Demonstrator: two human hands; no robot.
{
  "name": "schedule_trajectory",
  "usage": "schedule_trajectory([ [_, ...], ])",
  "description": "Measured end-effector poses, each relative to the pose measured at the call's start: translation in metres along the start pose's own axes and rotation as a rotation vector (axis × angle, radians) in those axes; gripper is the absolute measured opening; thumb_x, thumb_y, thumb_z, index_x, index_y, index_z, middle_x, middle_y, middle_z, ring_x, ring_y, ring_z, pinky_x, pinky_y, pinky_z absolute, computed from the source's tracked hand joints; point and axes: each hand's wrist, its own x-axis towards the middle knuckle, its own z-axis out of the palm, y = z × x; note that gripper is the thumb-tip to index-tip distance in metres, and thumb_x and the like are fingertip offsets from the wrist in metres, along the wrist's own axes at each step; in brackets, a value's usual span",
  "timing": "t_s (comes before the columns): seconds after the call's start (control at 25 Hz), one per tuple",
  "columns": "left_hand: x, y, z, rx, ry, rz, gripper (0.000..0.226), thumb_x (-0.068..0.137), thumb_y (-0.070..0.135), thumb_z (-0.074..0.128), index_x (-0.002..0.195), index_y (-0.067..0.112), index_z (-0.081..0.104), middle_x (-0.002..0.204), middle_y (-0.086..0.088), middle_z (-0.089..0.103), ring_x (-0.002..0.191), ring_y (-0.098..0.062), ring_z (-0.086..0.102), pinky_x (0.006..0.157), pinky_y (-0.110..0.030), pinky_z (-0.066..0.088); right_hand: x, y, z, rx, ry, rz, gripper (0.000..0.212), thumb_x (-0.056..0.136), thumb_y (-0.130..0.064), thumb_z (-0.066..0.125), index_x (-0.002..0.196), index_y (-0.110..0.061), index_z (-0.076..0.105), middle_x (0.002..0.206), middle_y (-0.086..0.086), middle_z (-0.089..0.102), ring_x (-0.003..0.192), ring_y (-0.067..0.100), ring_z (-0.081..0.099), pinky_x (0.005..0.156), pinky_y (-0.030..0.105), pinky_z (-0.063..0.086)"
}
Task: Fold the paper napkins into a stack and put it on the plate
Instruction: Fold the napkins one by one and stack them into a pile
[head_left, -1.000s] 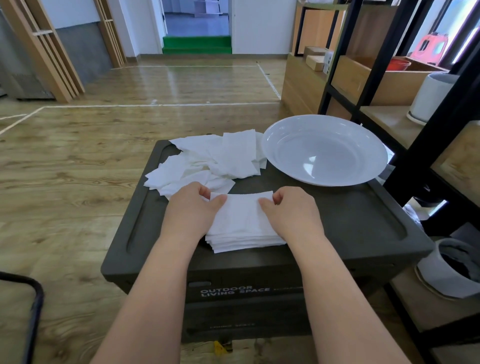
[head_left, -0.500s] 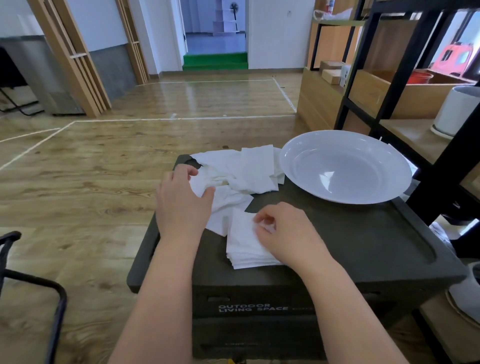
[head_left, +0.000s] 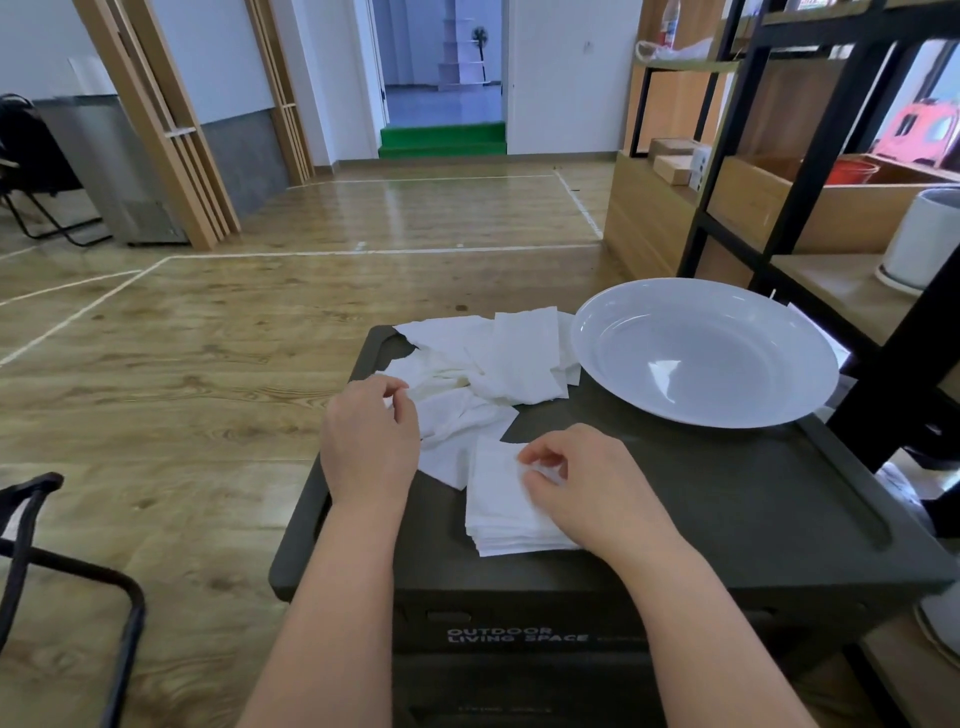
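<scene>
Two hands share the work: the left hand (head_left: 370, 441) pinches a loose napkin (head_left: 457, 431) from the heap, while the right hand (head_left: 582, 488), fingers curled, steadies the folded stack (head_left: 498, 509) near the empty plate (head_left: 701, 353). Lift one sheet only and square its edges before folding.

Dark grey storage box (head_left: 727, 519) with white "OUTDOOR LIVING SPACE" lettering (head_left: 517, 635) on front, lid serving as the surface. Wood-plank floor (head_left: 208, 364) with white lines. Black metal shelf frame (head_left: 883, 291) at right, wooden shelves behind. White cylindrical pot (head_left: 922, 236) on shelf, red bowl (head_left: 852, 171) in a wooden compartment, small cardboard boxes (head_left: 672, 161) further back. Green step (head_left: 442, 140) at far doorway. Black chair frame (head_left: 67, 566) lower left. Slatted wooden partition (head_left: 171, 130) at left.
</scene>
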Motion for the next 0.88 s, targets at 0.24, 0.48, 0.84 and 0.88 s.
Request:
schedule_trajectory([
  [0.24, 0.009, 0.025, -0.052, -0.404, -0.175, 0.085, 0.013, 0.083, 0.027, 0.048, 0.078, 0.030, 0.060, 0.065, 0.017, 0.056, 0.056, -0.003, 0.047, 0.052, -0.017, 0.040, -0.004, -0.015, -0.016, 0.295, 0.342, -0.132, 0.027, 0.084, -0.031, 0.063, 0.110, -0.039, 0.058, 0.097, -0.024, 0.058, 0.093, -0.008, 0.052, 0.069, 0.004, 0.040],
  [0.48, -0.002, 0.051, -0.065, -0.855, -0.625, -0.082, 0.016, 0.079, 0.027, 0.050, 0.069, 0.025, 0.063, 0.062, 0.008, 0.054, 0.055, -0.011, 0.046, 0.055, -0.031, 0.033, -0.007, -0.023, -0.026, 0.680, 0.079, -0.014, 0.040, 0.078, -0.046, 0.069, 0.116, -0.044, 0.055, 0.112, -0.028, 0.061, 0.101, -0.011, 0.055, 0.074, 0.009, 0.045],
  [0.84, -0.018, 0.050, -0.034, -0.530, -0.676, -0.149, 0.019, 0.088, 0.034, 0.063, 0.077, 0.021, 0.072, 0.066, 0.014, 0.072, 0.052, 0.001, 0.060, 0.052, -0.012, 0.045, 0.000, -0.003, -0.035, 0.649, 0.158, 0.215, 0.024, 0.082, -0.037, 0.066, 0.076, -0.014, 0.070, 0.078, 0.000, 0.073, 0.072, 0.017, 0.068, 0.067, 0.033, 0.056],
  [0.88, -0.018, 0.047, -0.031, -0.458, -0.676, -0.153, 0.026, 0.088, 0.033, 0.063, 0.068, 0.016, 0.067, 0.053, 0.013, 0.065, 0.042, 0.000, 0.052, 0.046, -0.011, 0.040, 0.001, 0.000, -0.034, 0.570, 0.186, 0.220, 0.032, 0.083, -0.036, 0.064, 0.072, -0.006, 0.065, 0.070, 0.006, 0.068, 0.064, 0.023, 0.062, 0.062, 0.033, 0.050],
])
